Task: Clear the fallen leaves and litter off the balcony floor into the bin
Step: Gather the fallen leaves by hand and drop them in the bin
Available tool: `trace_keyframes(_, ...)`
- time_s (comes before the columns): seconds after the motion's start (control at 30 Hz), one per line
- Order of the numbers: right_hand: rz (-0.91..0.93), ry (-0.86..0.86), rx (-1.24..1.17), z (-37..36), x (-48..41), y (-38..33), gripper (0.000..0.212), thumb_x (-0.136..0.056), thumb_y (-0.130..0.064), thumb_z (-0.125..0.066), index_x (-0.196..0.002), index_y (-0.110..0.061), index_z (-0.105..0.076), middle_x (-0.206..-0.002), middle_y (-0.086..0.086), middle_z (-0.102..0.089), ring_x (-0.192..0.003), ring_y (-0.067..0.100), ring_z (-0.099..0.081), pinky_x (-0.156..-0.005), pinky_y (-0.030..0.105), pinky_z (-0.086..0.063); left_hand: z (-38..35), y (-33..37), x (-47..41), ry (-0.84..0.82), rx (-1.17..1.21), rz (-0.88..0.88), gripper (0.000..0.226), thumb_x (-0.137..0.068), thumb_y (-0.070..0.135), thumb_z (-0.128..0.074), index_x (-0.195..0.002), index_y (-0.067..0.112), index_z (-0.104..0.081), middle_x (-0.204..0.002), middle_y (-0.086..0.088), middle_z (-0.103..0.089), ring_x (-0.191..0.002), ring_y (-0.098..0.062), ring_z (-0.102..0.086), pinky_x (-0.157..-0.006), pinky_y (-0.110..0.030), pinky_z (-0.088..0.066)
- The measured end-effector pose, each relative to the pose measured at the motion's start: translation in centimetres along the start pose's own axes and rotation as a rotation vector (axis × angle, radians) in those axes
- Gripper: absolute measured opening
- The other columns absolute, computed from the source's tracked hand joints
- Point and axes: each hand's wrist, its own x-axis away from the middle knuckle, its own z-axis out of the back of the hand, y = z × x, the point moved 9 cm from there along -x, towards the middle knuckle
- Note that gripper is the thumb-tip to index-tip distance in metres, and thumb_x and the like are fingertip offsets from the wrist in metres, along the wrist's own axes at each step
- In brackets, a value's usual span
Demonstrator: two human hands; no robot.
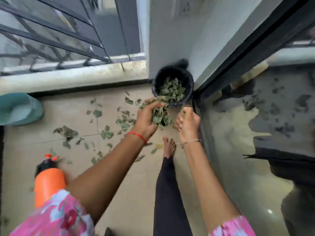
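Observation:
A black bin (156, 82) stands in the corner by the white wall, partly filled with green leaves (172, 90). My left hand (146, 119) grips a thick bunch of leaves (159, 114) just in front of the bin's near rim. Beside it, close to the glass door, my right hand (188, 124) is curled round a few small leaves that barely show at its top. Several loose leaves (106, 133) lie scattered over the beige floor tiles to the left of my hands.
An orange spray bottle (48, 183) with a black top stands at lower left. A teal basket (20, 109) sits against the parapet at left. A dark-framed glass sliding door (238, 116) runs along the right. My bare foot (168, 147) is below my hands.

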Motion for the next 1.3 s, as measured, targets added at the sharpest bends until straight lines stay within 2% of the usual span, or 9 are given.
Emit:
trace_keyframes(0.1, -0.022, -0.042, 0.162, -1.4, -9.1, 0.4, 0.034, -0.091, -0.006, -0.043, -0.059, -0.016, -0.035, -0.039, -0.007, -0.032, -0.027, 0.004, -0.023, -0.032, 0.012, -0.016, -3.0, 0.0, -8.4, 0.066, 0.023, -0.03, 0.021, -0.08, -0.013, -0.052, -0.089, 0.004, -0.062, -0.074, -0.012, -0.065, -0.06, -0.018, -0.065, -0.053, -0.025, -0.057)
trace_keyframes(0.2, 0.035, -0.046, 0.4, -2.3, -17.8, 0.8, 0.035, -0.09, -0.009, -0.046, -0.057, -0.017, -0.038, -0.047, -0.002, -0.034, -0.031, 0.003, -0.026, -0.033, 0.015, -0.02, -4.3, -0.7, -15.7, 0.174, 0.025, -0.032, 0.044, -0.075, -0.012, -0.059, -0.118, -0.005, -0.055, -0.099, -0.022, -0.061, -0.078, -0.027, -0.062, -0.067, -0.033, -0.058)
trace_keyframes(0.43, 0.133, 0.012, 0.789, -4.0, -31.9, 2.8, 0.035, -0.093, -0.014, -0.043, -0.058, -0.015, -0.042, -0.058, -0.002, -0.044, -0.057, 0.015, -0.04, -0.051, 0.027, -0.029, -3.5, -2.5, -28.6, 0.323, 0.076, -0.12, 0.023, -0.072, -0.001, -0.072, -0.091, 0.006, -0.062, -0.094, -0.02, -0.065, -0.086, -0.03, -0.064, -0.085, -0.057, -0.051)
trace_keyframes(0.6, -0.003, -0.146, 1.014, -5.0, -36.2, 5.3, 0.033, -0.097, -0.014, -0.037, -0.111, 0.009, -0.057, -0.097, 0.014, -0.057, -0.098, 0.03, -0.055, -0.066, 0.022, -0.035, -2.1, -5.4, -35.1, 0.27, -0.026, 0.032, 0.111, -0.037, 0.07, -0.079, -0.131, 0.019, -0.049, -0.13, -0.006, -0.057, -0.112, -0.026, -0.06, -0.096, -0.048, -0.048)
trace_keyframes(0.73, -0.049, -0.135, 1.031, -5.2, -35.5, 6.6, 0.038, -0.094, -0.001, -0.036, -0.128, -0.001, -0.053, -0.133, 0.013, -0.052, -0.122, 0.027, -0.048, -0.096, 0.025, -0.038, -4.0, -3.2, -31.5, 0.102, 0.062, 0.061, 0.06, -0.084, 0.055, -0.053, -0.125, 0.012, -0.056, -0.118, -0.012, -0.064, -0.101, -0.026, -0.065, -0.086, -0.04, -0.054)
trace_keyframes(0.87, 0.047, 0.002, 0.909, -6.5, -32.5, 6.3, 0.038, -0.086, 0.011, -0.036, -0.116, 0.004, -0.059, -0.123, 0.019, -0.057, -0.114, 0.029, -0.053, -0.088, 0.02, -0.037, -2.2, -0.6, -28.4, 0.166, -0.007, 0.004, 0.025, -0.097, 0.026, -0.047, -0.103, 0.006, -0.061, -0.091, -0.009, -0.065, -0.079, -0.021, -0.062, -0.062, -0.02, -0.053)
trace_keyframes(0.93, 0.078, 0.037, 0.817, -7.4, -30.6, 6.7, 0.035, -0.086, 0.01, -0.037, -0.111, 0.006, -0.061, -0.111, 0.017, -0.059, -0.103, 0.027, -0.054, -0.09, 0.023, -0.04, -0.5, 0.6, -26.5, 0.22, -0.021, -0.041, 0.02, -0.098, 0.009, -0.044, -0.112, 0.006, -0.057, -0.082, -0.002, -0.059, -0.07, -0.011, -0.055, -0.05, -0.012, -0.046)
trace_keyframes(1.07, 0.039, -0.091, 0.531, -11.3, -24.9, 8.8, 0.02, -0.09, 0.0, -0.045, -0.097, 0.003, -0.064, -0.083, 0.004, -0.06, -0.076, 0.012, -0.054, -0.062, 0.009, -0.043, 3.4, 1.9, -22.4, 0.19, 0.168, -0.052, 0.034, -0.099, -0.002, -0.029, -0.129, -0.002, -0.045, -0.116, -0.018, -0.06, -0.102, -0.026, -0.061, -0.075, -0.022, -0.052)
trace_keyframes(1.3, -0.308, -0.304, 0.08, -16.8, -11.2, 16.2, 0.018, -0.088, -0.004, -0.051, -0.072, -0.006, -0.059, -0.06, 0.004, -0.061, -0.048, 0.012, -0.06, -0.044, 0.019, -0.048, 11.2, 3.2, -12.0, 0.147, 0.328, -0.143, 0.034, -0.1, 0.005, -0.034, -0.129, -0.004, -0.048, -0.12, -0.021, -0.059, -0.119, -0.03, -0.054, -0.093, -0.031, -0.046)
